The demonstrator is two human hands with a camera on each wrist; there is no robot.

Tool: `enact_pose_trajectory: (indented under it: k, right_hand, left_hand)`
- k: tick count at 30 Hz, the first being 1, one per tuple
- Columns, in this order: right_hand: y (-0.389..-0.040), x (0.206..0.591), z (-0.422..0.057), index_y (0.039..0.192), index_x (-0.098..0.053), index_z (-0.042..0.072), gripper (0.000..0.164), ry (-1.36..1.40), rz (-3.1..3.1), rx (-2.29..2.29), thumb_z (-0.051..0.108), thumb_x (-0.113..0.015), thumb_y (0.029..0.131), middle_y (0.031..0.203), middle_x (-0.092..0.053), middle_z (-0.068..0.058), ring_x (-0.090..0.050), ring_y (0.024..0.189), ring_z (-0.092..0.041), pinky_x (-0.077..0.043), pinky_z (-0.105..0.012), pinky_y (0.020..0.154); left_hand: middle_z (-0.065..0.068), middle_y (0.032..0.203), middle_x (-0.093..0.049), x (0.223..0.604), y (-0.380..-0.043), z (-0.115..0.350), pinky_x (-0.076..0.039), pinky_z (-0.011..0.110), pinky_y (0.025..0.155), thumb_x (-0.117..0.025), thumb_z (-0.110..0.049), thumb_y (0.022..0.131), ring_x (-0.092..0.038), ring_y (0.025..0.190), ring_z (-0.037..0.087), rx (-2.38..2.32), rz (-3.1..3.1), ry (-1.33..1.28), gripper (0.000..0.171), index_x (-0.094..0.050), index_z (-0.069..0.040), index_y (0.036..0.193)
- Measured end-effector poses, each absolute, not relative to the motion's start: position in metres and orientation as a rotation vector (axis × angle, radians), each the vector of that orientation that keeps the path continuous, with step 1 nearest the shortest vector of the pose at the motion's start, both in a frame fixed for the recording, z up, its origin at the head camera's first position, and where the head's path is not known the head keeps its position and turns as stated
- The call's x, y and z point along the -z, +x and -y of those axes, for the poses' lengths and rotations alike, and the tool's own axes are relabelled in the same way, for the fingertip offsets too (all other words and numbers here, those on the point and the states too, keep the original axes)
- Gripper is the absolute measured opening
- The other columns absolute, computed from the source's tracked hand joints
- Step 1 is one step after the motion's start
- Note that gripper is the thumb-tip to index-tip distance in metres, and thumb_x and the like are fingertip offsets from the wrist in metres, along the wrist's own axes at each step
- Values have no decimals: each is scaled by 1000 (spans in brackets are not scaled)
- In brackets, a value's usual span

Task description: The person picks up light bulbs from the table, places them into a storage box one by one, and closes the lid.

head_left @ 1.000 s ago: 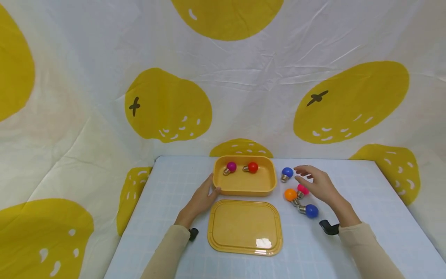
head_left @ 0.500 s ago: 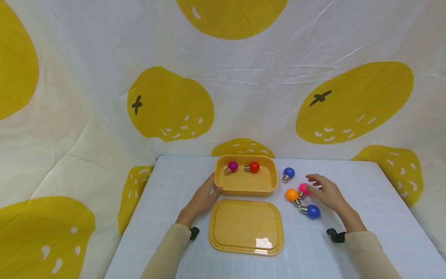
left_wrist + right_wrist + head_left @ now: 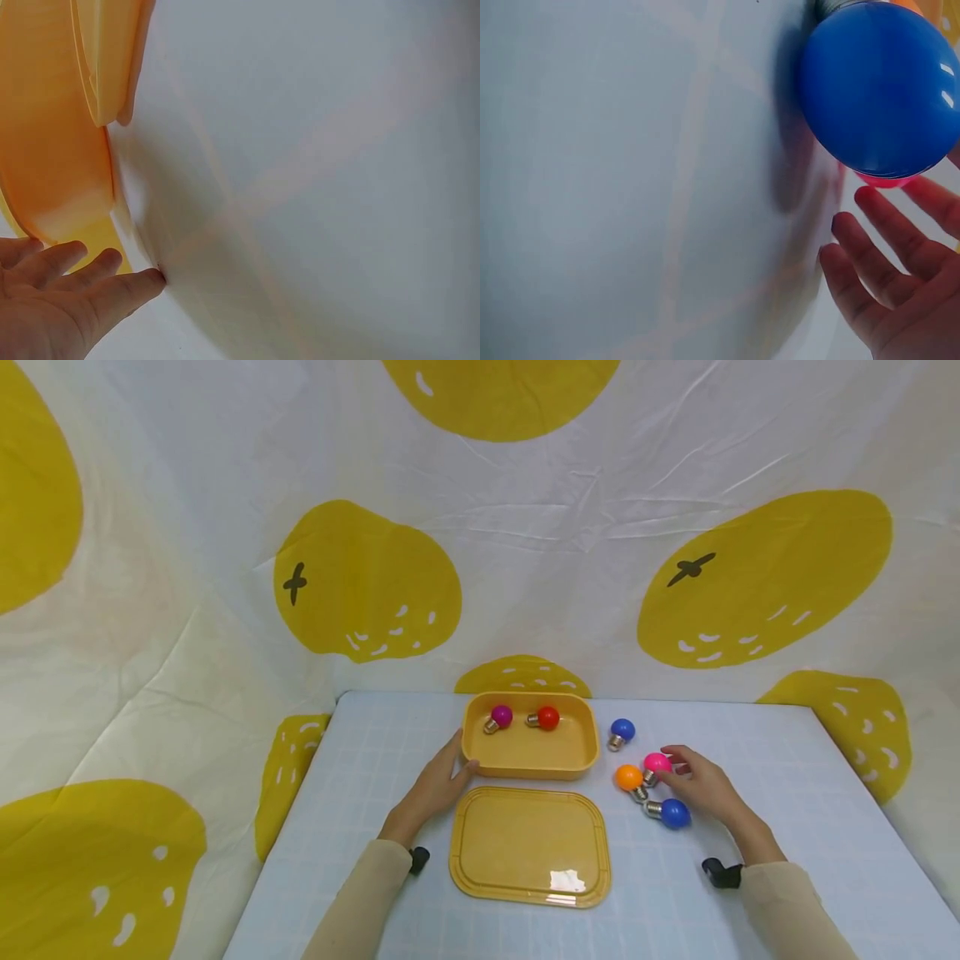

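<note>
Right hand (image 3: 705,789) has shifted toward five o'clock.
Yellow box (image 3: 534,753): left hand (image 3: 433,787), fingers relaxed, touches its seven-o'clock corner. Right hand reaches the pink bulb (image 3: 656,763), whether gripping I cannot tell; it lies at the orange bulb's (image 3: 627,777) two o'clock.

"How are the arms lying in the head view?"

"The left arm (image 3: 360,902) is slanting in from the bottom edge, left of centre; the right arm (image 3: 798,914) is entering at lower right."

"And the hands?"

"The left hand (image 3: 431,785) is pointing up and right near the middle, its thumb (image 3: 467,770) spreading apart. The right hand (image 3: 707,785) is pointing up and left, its fingers (image 3: 847,289) fanning loosely at the right wrist view's lower right."
</note>
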State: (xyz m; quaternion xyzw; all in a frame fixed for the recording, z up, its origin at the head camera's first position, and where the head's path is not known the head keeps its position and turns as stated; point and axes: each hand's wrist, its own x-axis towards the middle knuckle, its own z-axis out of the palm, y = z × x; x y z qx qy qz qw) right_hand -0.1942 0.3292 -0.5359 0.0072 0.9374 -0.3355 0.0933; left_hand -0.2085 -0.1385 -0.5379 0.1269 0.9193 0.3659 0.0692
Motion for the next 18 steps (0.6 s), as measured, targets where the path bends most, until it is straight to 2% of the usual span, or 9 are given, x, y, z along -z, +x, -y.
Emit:
enact_pose_trajectory:
  k: [18]
  right_hand:
    - [-190,536,-328,142,-48,3,63,29,-2790,1009,40,-69,95,130,-56,-26,-53,113,-43,-52,-59,90]
  left_hand:
    - [6,165,-21,541,-210,140,-18,41,121,-49,-47,104,-20,149,23,-1107,-2782,415,76,-13,-13,162]
